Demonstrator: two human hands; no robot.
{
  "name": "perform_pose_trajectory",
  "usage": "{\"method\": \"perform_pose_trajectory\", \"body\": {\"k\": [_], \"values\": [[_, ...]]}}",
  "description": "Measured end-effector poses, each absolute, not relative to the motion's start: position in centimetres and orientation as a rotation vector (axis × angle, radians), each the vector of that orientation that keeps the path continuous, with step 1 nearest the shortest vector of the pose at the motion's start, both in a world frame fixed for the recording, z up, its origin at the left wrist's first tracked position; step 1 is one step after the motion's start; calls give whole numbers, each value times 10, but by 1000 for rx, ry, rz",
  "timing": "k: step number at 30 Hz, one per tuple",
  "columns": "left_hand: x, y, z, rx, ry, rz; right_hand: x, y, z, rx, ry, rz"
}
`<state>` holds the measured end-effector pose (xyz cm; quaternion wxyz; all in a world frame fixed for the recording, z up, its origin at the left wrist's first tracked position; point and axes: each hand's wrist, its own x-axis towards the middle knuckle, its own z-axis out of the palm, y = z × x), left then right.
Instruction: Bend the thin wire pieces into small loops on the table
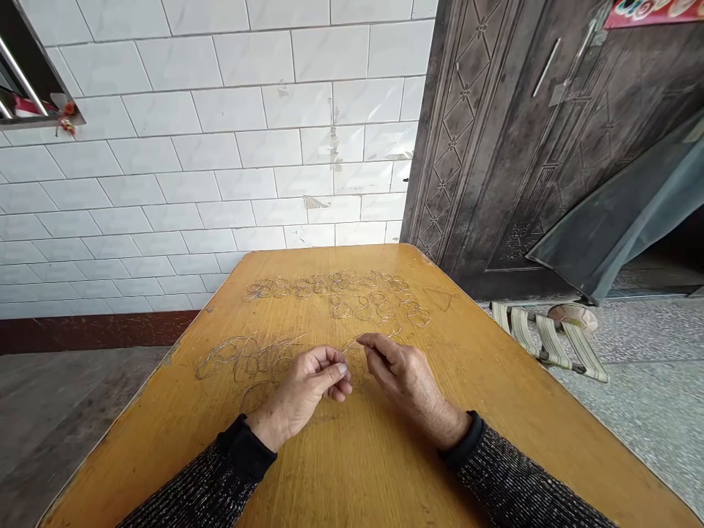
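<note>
My left hand point(308, 387) is closed in a pinch, thumb against fingers, on a thin wire point(350, 344) above the middle of the table. Just to its right, my right hand point(410, 375) has its thumb and forefinger closed on the same wire, which curves between the two hands. Most of the held wire is hidden by my fingers. To the left of my left hand lies a loose spread of thin bent wires point(225, 356). Beyond both hands, rows of looped wire pieces point(302, 288) stretch across the table.
The wooden table point(379, 469) ends near a white tiled wall point(247, 161). At the right of the loops lies a triangular bent wire point(440, 298). A dark patterned door point(495, 169) stands to the right, with a striped folding stool point(550, 339) on the floor.
</note>
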<state>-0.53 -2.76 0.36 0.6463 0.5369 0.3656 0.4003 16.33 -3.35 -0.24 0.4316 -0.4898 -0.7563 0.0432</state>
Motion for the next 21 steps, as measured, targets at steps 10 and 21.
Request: {"method": "perform_pose_trajectory", "body": {"k": [10, 21], "values": [[-7, -24, 6, 1362, 933, 1134, 162, -27, -1, -1108, -1665, 795], [-6, -24, 7, 1359, 947, 1163, 161, -32, 15, -956, -1442, 1320]]}}
